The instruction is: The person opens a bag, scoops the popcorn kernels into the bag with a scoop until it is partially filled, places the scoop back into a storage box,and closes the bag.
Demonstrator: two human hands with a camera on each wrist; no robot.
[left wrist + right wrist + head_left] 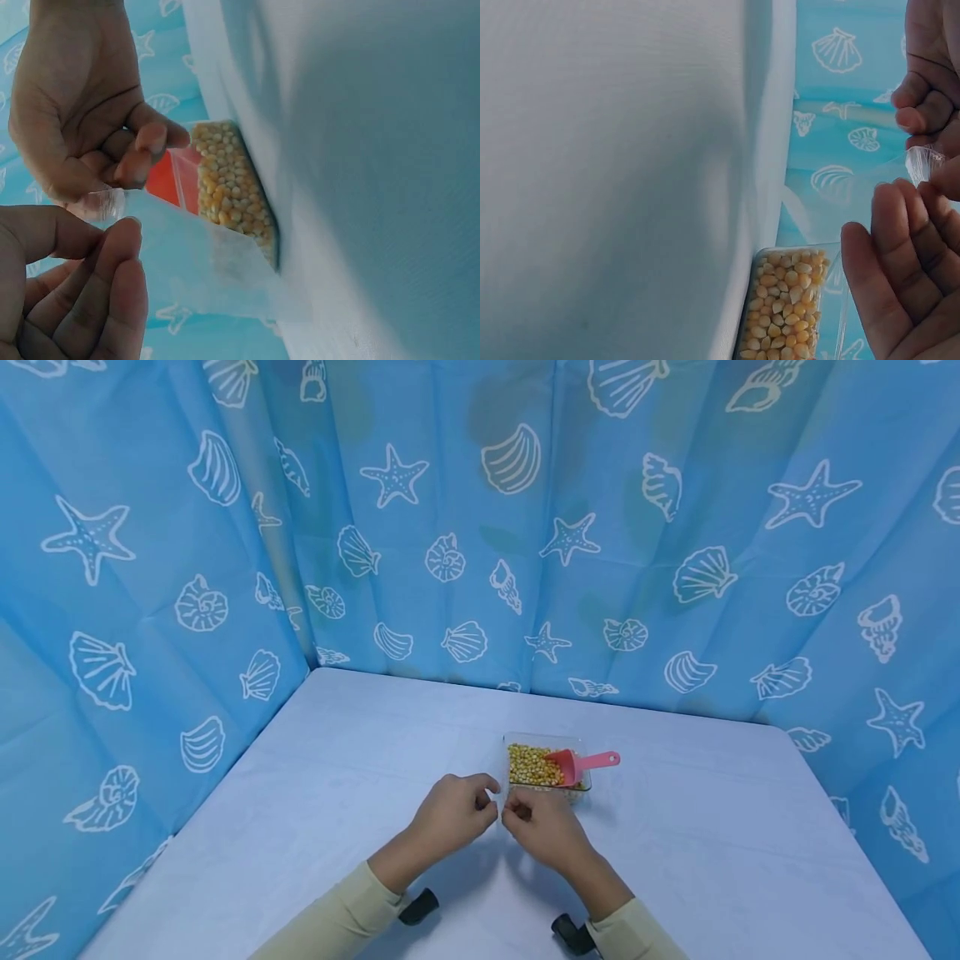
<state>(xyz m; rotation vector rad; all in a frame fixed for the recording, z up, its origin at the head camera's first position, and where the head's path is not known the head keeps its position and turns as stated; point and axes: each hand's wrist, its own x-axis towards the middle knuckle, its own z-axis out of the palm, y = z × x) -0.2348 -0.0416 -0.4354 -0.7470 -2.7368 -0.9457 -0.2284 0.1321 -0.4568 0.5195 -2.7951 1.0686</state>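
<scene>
Both hands pinch the gathered top of a clear plastic bag (180, 255), which hangs below them as a thin sheet. My left hand (453, 810) has thumb and index finger together on the film. Opposite it, my right hand (547, 827) pinches the same film close by, its other fingers curled loosely. In the right wrist view the crinkled film (924, 161) shows between the two hands. Just beyond the right hand stands a clear rectangular container (543, 739) of yellow corn kernels (528, 764). A red scoop (570, 766) rests in the kernels, handle pointing right.
A white cloth covers the table (712, 827) under the hands and container. Blue curtains (465, 585) with white shells and starfish stand along the back and sides. A black wrist mount (418, 907) sits under each sleeve.
</scene>
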